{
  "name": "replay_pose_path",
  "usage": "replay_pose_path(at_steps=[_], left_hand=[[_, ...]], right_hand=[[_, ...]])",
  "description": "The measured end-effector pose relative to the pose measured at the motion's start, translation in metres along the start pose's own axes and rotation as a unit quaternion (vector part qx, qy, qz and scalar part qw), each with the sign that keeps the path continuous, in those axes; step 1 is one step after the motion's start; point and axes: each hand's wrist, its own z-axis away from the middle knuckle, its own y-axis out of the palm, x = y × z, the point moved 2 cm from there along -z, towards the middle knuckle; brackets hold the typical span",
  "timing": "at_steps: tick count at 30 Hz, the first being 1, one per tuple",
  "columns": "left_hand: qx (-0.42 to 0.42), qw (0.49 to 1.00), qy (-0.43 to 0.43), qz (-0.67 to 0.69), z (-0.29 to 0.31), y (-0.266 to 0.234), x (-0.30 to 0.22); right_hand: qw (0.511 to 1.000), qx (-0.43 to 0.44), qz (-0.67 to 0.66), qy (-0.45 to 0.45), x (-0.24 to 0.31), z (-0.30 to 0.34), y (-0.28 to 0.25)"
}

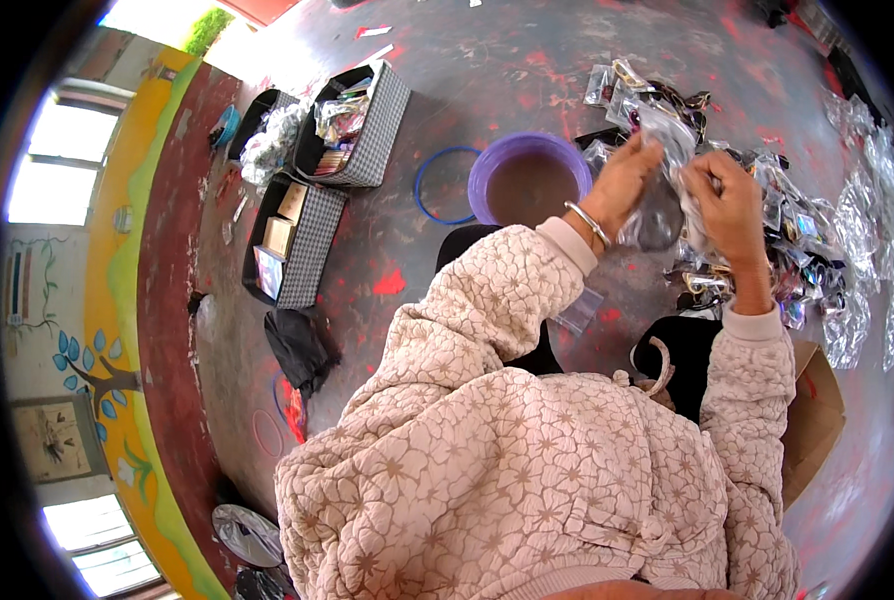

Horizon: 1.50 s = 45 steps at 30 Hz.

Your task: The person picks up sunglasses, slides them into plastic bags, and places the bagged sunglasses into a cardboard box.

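A clear plastic bag [657,212] with something dark in its lower part is held up between my two hands. My left hand [622,185], with a bangle at its wrist, grips the bag's left side. On the other side my right hand [724,195] is closed, its fingers pinching the plastic. What the dark content is cannot be made out. Behind and to the right of my hands lies a heap of small packaged items [802,235], some in clear wrapping.
A purple basin [480,180] stands left of my hands, beside a blue ring [419,190]. Checked fabric boxes [385,130] with packets sit farther left. Crumpled clear plastic [867,220] lies at the far right, and a cardboard box [815,425] is by my right arm.
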Motion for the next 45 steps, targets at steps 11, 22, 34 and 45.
replay_pose_path(at_steps=[11, 22, 34, 45], left_hand=[[-0.067, 0.964, 0.063, 0.248, -0.021, -0.044, -0.028], [-0.014, 0.99, 0.043, 0.134, -0.003, 0.011, -0.023], [0.047, 0.975, 0.018, -0.217, 0.007, 0.003, 0.021], [-0.063, 0.996, -0.015, 0.056, -0.003, -0.003, -0.012]], right_hand=[[0.769, 0.042, -0.486, 0.414, 0.01, 0.026, 0.043], [0.944, 0.016, -0.256, 0.21, -0.018, 0.014, 0.023], [0.97, -0.216, 0.086, -0.078, -0.001, -0.007, 0.006], [0.909, -0.003, -0.269, 0.32, -0.032, 0.009, -0.015]])
